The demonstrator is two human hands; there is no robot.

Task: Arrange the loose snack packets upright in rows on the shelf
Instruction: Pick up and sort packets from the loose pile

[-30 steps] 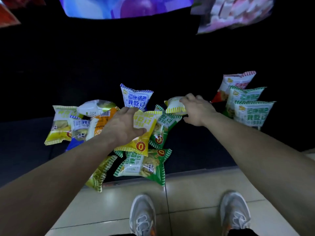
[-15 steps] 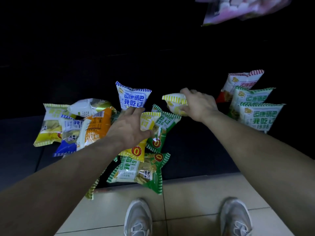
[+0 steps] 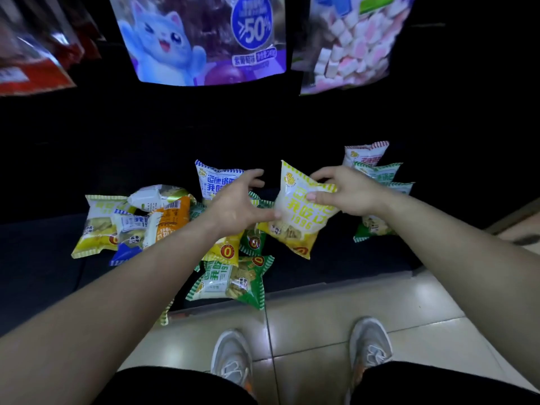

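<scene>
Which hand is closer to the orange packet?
Left. The left hand is open just to the right of the orange packet. The right hand is farther right, past the left hand, gripping a yellow packet.

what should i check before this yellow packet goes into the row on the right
1. Grip: the right hand pinches the yellow packet near its top edge. ok
2. Orientation: the packet hangs roughly upright, print facing the camera. ok
3. Support: the left hand is open with its fingertips at the packet's lower left edge, holding nothing. ok
4. Free slot: the front of the row of upright packets is hidden behind the right hand and forearm. cannot tell
5. Remaining work: the loose pile lies flat and overlapping on the shelf. not ok
</scene>
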